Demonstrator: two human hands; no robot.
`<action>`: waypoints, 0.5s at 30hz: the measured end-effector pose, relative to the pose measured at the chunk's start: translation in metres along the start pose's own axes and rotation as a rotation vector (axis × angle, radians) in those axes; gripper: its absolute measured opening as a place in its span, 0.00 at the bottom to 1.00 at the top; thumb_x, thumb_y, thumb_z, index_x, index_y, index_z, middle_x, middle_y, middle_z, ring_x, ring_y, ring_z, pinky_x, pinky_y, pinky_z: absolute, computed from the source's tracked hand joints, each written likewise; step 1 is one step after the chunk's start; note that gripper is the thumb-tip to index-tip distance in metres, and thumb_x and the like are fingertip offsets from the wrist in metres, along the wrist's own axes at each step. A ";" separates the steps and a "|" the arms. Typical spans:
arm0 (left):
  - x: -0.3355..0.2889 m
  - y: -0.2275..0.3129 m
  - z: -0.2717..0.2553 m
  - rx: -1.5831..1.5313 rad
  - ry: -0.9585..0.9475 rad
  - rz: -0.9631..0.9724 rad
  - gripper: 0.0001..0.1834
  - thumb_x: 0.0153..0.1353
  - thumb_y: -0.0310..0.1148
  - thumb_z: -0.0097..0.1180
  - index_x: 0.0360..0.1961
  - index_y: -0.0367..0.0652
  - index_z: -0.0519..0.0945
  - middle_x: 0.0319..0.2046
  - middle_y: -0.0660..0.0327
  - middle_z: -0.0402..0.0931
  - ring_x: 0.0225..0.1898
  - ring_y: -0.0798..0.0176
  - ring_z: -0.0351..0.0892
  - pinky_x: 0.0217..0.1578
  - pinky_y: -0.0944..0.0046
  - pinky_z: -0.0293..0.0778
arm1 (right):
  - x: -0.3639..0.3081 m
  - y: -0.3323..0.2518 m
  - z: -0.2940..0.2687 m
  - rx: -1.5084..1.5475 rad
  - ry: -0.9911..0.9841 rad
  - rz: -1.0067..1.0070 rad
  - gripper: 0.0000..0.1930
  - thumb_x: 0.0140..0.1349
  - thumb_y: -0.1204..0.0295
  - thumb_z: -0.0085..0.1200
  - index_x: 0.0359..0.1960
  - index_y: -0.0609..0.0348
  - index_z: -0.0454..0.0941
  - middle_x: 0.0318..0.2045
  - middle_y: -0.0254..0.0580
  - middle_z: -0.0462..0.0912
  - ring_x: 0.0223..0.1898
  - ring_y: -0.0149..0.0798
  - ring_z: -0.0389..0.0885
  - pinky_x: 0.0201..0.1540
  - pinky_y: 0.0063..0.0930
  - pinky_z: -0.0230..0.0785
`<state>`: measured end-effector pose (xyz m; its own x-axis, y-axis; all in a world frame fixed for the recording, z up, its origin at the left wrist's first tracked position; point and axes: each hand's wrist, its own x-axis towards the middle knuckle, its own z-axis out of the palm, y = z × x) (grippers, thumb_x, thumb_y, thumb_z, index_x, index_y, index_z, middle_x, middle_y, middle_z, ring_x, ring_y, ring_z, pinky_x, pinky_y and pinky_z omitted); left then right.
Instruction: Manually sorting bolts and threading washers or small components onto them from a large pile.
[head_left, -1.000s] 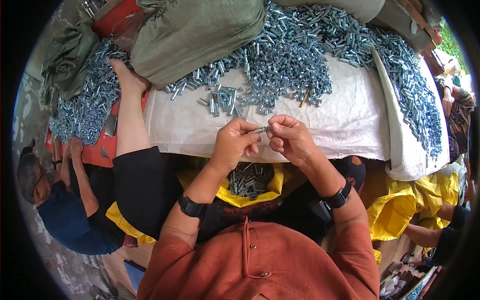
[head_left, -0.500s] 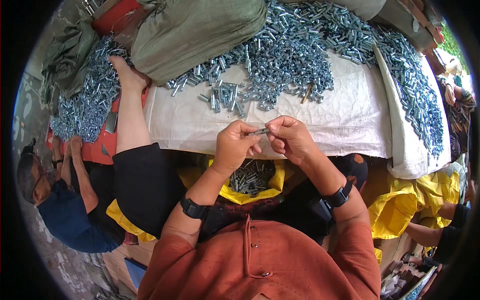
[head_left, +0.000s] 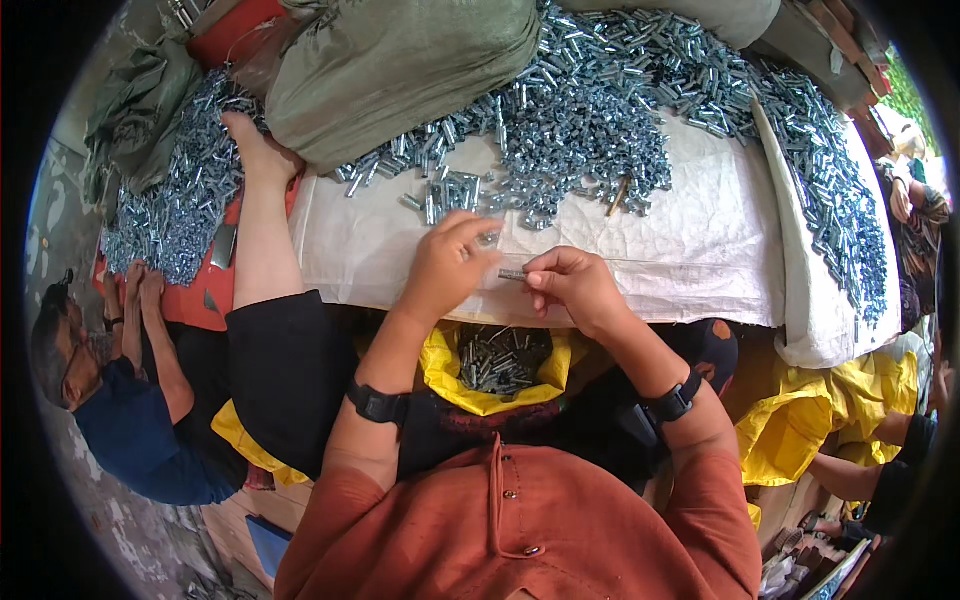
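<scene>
Between the thumb and fingers of my right hand (head_left: 577, 287) is a short, slim metal piece (head_left: 512, 274), its free end pointing left over the white sheet (head_left: 700, 240). My left hand (head_left: 447, 265) is a little to the left, raised over the sheet's near part. Its fingertips are smeared by motion, and whether they pinch a small part cannot be made out. Just beyond them lies a small cluster of shiny metal sleeves (head_left: 452, 195). Behind that spreads a heap of small silvery metal parts (head_left: 585, 150). Below my hands, a yellow bag (head_left: 480, 402) stands open with slim metal pieces (head_left: 503, 362) inside.
A large grey-green sack (head_left: 400, 85) rests on the far left of the sheet. A bare leg (head_left: 265, 215) stretches across at left, beside a person in blue (head_left: 150, 430) with hands at another heap. More metal parts (head_left: 840, 210) and yellow bags (head_left: 800, 420) are at right.
My left hand has let go of the slim metal piece and moved left and slightly away from me. My right hand keeps the piece, a little lower than before.
</scene>
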<state>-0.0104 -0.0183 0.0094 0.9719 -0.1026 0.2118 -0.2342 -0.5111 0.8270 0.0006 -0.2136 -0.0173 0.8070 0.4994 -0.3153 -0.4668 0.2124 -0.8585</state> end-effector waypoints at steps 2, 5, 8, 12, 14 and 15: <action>0.009 -0.017 -0.004 0.309 0.058 0.125 0.15 0.46 0.22 0.57 0.39 0.44 0.79 0.40 0.57 0.71 0.35 0.60 0.75 0.35 0.63 0.71 | -0.001 -0.004 0.000 -0.216 -0.092 -0.037 0.05 0.56 0.77 0.54 0.32 0.65 0.77 0.23 0.39 0.78 0.22 0.29 0.76 0.24 0.22 0.70; 0.017 -0.023 -0.001 0.629 0.087 0.194 0.16 0.45 0.24 0.57 0.39 0.48 0.81 0.46 0.56 0.69 0.46 0.51 0.69 0.46 0.57 0.66 | 0.000 -0.016 -0.001 -0.590 -0.168 -0.166 0.05 0.53 0.75 0.56 0.32 0.62 0.79 0.25 0.41 0.79 0.25 0.29 0.77 0.26 0.23 0.69; 0.023 -0.026 0.003 0.693 0.080 0.156 0.14 0.45 0.25 0.58 0.36 0.49 0.82 0.46 0.57 0.68 0.47 0.52 0.68 0.47 0.57 0.65 | 0.022 -0.010 -0.022 -1.114 0.115 -0.664 0.09 0.50 0.74 0.55 0.34 0.55 0.79 0.25 0.42 0.77 0.25 0.40 0.78 0.28 0.30 0.70; 0.019 -0.026 0.002 0.663 0.096 0.165 0.10 0.44 0.28 0.60 0.31 0.51 0.82 0.46 0.61 0.68 0.46 0.54 0.66 0.46 0.55 0.62 | 0.036 -0.012 -0.020 -1.517 0.359 -0.648 0.08 0.51 0.72 0.53 0.35 0.53 0.78 0.24 0.41 0.74 0.27 0.49 0.76 0.30 0.35 0.70; 0.018 -0.025 0.002 0.673 0.110 0.164 0.09 0.43 0.29 0.60 0.30 0.50 0.82 0.46 0.61 0.68 0.46 0.54 0.65 0.46 0.54 0.61 | 0.037 -0.012 -0.019 -1.491 0.379 -0.624 0.08 0.51 0.70 0.53 0.34 0.53 0.78 0.25 0.41 0.75 0.27 0.48 0.76 0.30 0.35 0.70; 0.017 -0.024 0.003 0.668 0.125 0.187 0.08 0.43 0.30 0.61 0.29 0.49 0.81 0.46 0.62 0.68 0.47 0.54 0.65 0.46 0.53 0.61 | 0.038 -0.012 -0.019 -1.465 0.402 -0.598 0.07 0.52 0.69 0.53 0.33 0.53 0.78 0.25 0.41 0.75 0.27 0.47 0.77 0.30 0.35 0.70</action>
<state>0.0117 -0.0101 -0.0085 0.8974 -0.1616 0.4105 -0.2939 -0.9130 0.2829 0.0438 -0.2137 -0.0265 0.8828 0.3551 0.3073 0.4632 -0.7666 -0.4447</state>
